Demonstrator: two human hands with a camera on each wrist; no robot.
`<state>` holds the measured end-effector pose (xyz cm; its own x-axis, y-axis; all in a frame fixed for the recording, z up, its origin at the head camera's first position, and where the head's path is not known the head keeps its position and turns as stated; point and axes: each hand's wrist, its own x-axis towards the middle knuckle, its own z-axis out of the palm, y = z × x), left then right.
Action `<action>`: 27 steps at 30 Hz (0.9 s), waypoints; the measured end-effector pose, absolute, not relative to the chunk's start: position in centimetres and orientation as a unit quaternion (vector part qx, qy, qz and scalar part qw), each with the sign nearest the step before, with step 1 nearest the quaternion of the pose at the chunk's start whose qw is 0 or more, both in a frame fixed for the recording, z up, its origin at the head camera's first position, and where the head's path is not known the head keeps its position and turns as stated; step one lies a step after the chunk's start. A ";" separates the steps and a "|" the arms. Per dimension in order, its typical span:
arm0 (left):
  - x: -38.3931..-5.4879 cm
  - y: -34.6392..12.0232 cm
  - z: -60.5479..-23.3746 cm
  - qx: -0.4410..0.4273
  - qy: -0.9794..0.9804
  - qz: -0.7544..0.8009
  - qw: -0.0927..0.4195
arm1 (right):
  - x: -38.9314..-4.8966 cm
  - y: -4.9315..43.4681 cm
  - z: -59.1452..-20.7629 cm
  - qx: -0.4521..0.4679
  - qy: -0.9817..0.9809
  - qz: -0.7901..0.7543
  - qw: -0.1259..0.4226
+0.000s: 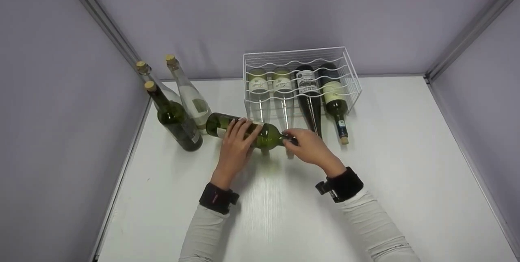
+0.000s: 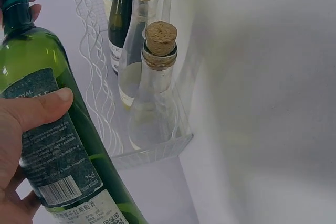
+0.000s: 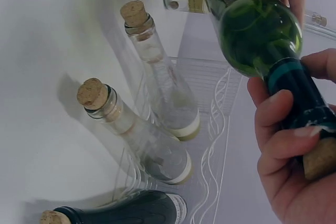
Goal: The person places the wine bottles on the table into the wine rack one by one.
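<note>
Both hands hold a green wine bottle (image 1: 270, 136) lying sideways in front of the wire rack, its base to the left and its neck to the right. My left hand (image 1: 235, 144) grips the bottle's body, the thumb lying across the dark label (image 2: 47, 135) in the left wrist view. Around the neck, my right hand (image 1: 310, 148) has its fingers curled; in the right wrist view the cork (image 3: 320, 160) shows beside the palm. The white wire rack (image 1: 294, 51) holds two clear bottles (image 1: 258, 85), a dark bottle (image 1: 310, 101) and a dark green bottle (image 1: 335, 105), necks pointing toward me.
Left of the rack, two clear corked bottles (image 1: 193, 99) and a green corked bottle (image 1: 178, 126) stand upright on the white table (image 1: 268, 221). Grey panels (image 1: 219, 14) enclose the back and both sides.
</note>
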<state>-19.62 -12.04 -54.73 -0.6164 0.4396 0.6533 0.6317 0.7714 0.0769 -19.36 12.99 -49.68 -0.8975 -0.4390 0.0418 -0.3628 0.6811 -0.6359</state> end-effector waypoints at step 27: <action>-18.2 -11.7 -54.2 -0.291 -0.873 -0.208 0.331 | -16.0 12.1 -51.8 -0.209 0.897 -0.374 -0.104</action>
<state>-18.18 -11.73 -54.18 -0.6112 0.3708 0.6993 0.6462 0.7439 0.1703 -16.01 12.09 -51.79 -0.8908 -0.2979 0.3431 -0.4534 0.6324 -0.6281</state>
